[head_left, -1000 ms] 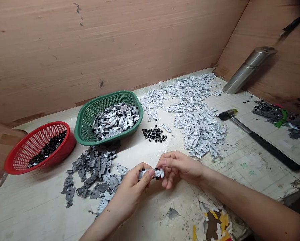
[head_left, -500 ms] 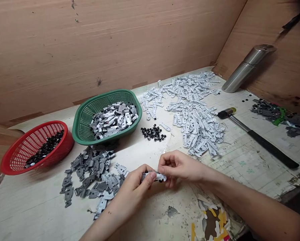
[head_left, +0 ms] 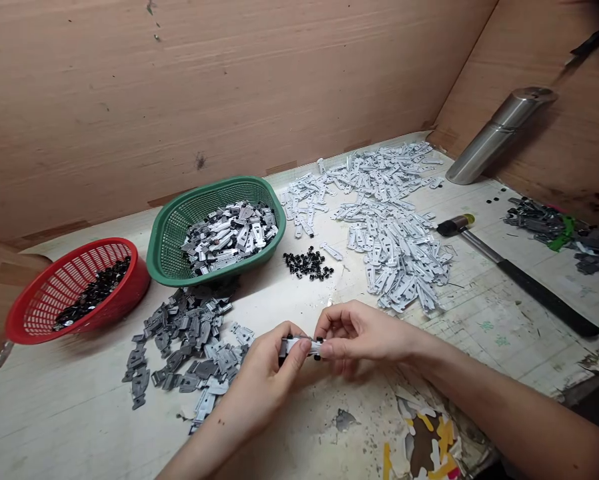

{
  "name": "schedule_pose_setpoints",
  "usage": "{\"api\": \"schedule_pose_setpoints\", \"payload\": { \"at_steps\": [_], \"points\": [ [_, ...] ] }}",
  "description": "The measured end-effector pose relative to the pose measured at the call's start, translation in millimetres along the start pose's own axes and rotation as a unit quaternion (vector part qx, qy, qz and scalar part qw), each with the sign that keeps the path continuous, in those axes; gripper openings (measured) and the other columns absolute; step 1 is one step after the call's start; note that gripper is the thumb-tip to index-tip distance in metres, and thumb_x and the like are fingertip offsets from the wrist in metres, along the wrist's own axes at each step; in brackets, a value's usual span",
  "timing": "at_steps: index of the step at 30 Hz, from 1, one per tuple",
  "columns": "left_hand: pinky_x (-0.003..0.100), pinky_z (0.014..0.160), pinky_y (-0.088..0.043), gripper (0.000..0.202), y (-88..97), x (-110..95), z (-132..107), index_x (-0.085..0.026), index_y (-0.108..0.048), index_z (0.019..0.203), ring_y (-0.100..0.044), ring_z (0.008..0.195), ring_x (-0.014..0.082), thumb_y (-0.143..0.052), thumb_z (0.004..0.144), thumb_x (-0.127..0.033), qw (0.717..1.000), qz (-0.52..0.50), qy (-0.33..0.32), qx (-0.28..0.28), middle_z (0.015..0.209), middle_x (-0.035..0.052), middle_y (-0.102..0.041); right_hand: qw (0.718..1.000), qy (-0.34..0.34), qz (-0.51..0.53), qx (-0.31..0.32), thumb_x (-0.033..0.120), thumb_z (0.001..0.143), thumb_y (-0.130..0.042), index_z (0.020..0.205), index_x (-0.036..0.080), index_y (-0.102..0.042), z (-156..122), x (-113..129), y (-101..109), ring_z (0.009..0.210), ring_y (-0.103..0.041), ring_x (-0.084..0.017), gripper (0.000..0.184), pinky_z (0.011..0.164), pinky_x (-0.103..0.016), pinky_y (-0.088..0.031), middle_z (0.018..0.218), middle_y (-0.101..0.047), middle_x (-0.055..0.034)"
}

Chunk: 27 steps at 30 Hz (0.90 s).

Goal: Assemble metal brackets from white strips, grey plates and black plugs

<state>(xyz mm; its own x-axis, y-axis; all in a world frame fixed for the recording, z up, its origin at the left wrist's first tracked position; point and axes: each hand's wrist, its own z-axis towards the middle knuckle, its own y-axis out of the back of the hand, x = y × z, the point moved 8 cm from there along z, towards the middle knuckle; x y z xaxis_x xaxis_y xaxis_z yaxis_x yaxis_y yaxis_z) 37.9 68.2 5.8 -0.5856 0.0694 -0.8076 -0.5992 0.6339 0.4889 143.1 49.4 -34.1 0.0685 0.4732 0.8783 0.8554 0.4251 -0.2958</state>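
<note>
From here I see the left grip (head_left: 269, 365) pinching a small white piece (head_left: 290, 344) between thumb and fingers; the right grip (head_left: 362, 337) is narrow, thumb at the piece's opposite end, though I can't tell whether it's clamped. I'd hold the left pinch steady and press gently, minding the black knobs (head_left: 317, 358) beside the right thumb.

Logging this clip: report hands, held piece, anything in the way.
Left hand gripping small white piece. Right hand at its end. Hammer off to the right; nothing seen blocking either hand.
</note>
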Motion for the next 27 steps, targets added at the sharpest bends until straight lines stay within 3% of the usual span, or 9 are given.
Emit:
{"api": "schedule_pose_setpoints", "payload": {
  "at_steps": [8, 14, 17, 19, 21, 23, 25, 27],
  "points": [
    [0.024, 0.060, -0.033, 0.027, -0.5, -2.5, -1.0, -0.020, -0.053, 0.078, -0.045, 0.066, 0.0139, -0.039, 0.090, -0.040, 1.000, -0.015, -0.013, 0.008, 0.071, -0.0009, -0.055, 0.998, 0.007, 0.056, 0.029, 0.044, 0.070, -0.070, 0.077, 0.014, -0.050, 0.1, -1.7, -7.2, 0.050, -0.058, -0.008, 0.037, 0.047, -0.018, -0.047, 0.061, -0.062, 0.0008],
    [0.024, 0.054, -0.028, 0.026, -0.6, -7.5, -4.3, -0.020, -0.053, 0.079, -0.037, 0.059, 0.0115, -0.040, 0.089, -0.041, 0.999, -0.044, -0.023, -0.002, 0.068, -0.0022, -0.047, 0.992, 0.075, 0.097, 0.028, 0.039, 0.071, -0.071, 0.071, 0.016, -0.046, 5.2, -2.3, -8.8, 0.037, -0.029, -0.001, 0.034, 0.035, -0.012, -0.021, 0.046, -0.040, 0.0114],
    [0.023, 0.053, -0.027, 0.028, 2.0, -5.6, -5.2, -0.019, -0.051, 0.076, -0.034, 0.057, 0.0107, -0.042, 0.088, -0.042, 0.997, -0.075, -0.012, -0.020, 0.062, -0.0037, -0.041, 0.996, 0.060, 0.039, 0.047, 0.042, 0.075, -0.067, 0.073, 0.016, -0.047, 3.2, 1.3, -7.3, 0.040, -0.035, -0.003, 0.033, 0.037, -0.014, -0.026, 0.050, -0.047, 0.0077],
    [0.022, 0.051, -0.024, 0.028, 2.5, 0.6, -4.9, -0.019, -0.049, 0.075, -0.029, 0.053, 0.0096, -0.044, 0.087, -0.044, 0.992, -0.122, 0.018, -0.026, 0.057, -0.0059, -0.035, 0.994, 0.083, -0.059, 0.028, 0.042, 0.074, -0.068, 0.084, 0.015, -0.052, -1.9, 12.9, -0.7, 0.049, -0.044, -0.005, 0.033, 0.043, -0.016, -0.035, 0.067, -0.057, 0.0016],
    [0.021, 0.047, -0.020, 0.029, -0.4, 8.0, -4.2, -0.019, -0.047, 0.075, -0.024, 0.049, 0.0082, -0.045, 0.086, -0.046, 0.979, -0.195, 0.051, -0.019, 0.054, -0.0078, -0.030, 0.965, 0.177, -0.193, -0.019, 0.038, 0.069, -0.074, 0.102, 0.016, -0.053, -11.0, 35.5, 4.3, 0.065, -0.051, -0.009, 0.045, 0.055, -0.020, -0.044, 0.090, -0.059, -0.0044],
    [0.020, 0.045, -0.016, 0.031, -6.8, 13.2, -3.1, -0.019, -0.045, 0.074, -0.019, 0.047, 0.0069, -0.047, 0.085, -0.048, 0.960, -0.270, 0.071, 0.003, 0.052, -0.0090, -0.029, 0.891, 0.302, -0.333, -0.056, 0.030, 0.071, -0.073, 0.111, 0.017, -0.052, -24.3, 56.6, -3.5, 0.082, -0.053, -0.014, 0.046, 0.069, -0.026, -0.046, 0.101, -0.056, -0.0081],
    [0.019, 0.043, -0.014, 0.032, -13.0, 16.8, -2.4, -0.018, -0.044, 0.072, -0.017, 0.045, 0.0057, -0.048, 0.084, -0.048, 0.941, -0.326, 0.086, 0.023, 0.052, -0.0090, -0.031, 0.806, 0.393, -0.434, -0.084, 0.020, 0.083, -0.058, 0.108, 0.016, -0.055, -36.0, 65.4, -17.2, 0.085, -0.053, -0.017, 0.025, 0.072, -0.028, -0.045, 0.095, -0.058, -0.0097],
    [0.018, 0.043, -0.019, 0.033, -14.3, 17.2, -2.2, -0.017, -0.048, 0.076, -0.023, 0.044, 0.0054, -0.043, 0.086, -0.048, 0.935, -0.345, 0.082, 0.029, 0.055, -0.0072, -0.036, 0.759, 0.436, -0.469, -0.118, 0.012, 0.089, -0.045, 0.105, 0.015, -0.057, -42.4, 67.4, -25.2, 0.079, -0.053, -0.016, 0.020, 0.066, -0.028, -0.045, 0.084, -0.060, -0.0092]
  ]
}}
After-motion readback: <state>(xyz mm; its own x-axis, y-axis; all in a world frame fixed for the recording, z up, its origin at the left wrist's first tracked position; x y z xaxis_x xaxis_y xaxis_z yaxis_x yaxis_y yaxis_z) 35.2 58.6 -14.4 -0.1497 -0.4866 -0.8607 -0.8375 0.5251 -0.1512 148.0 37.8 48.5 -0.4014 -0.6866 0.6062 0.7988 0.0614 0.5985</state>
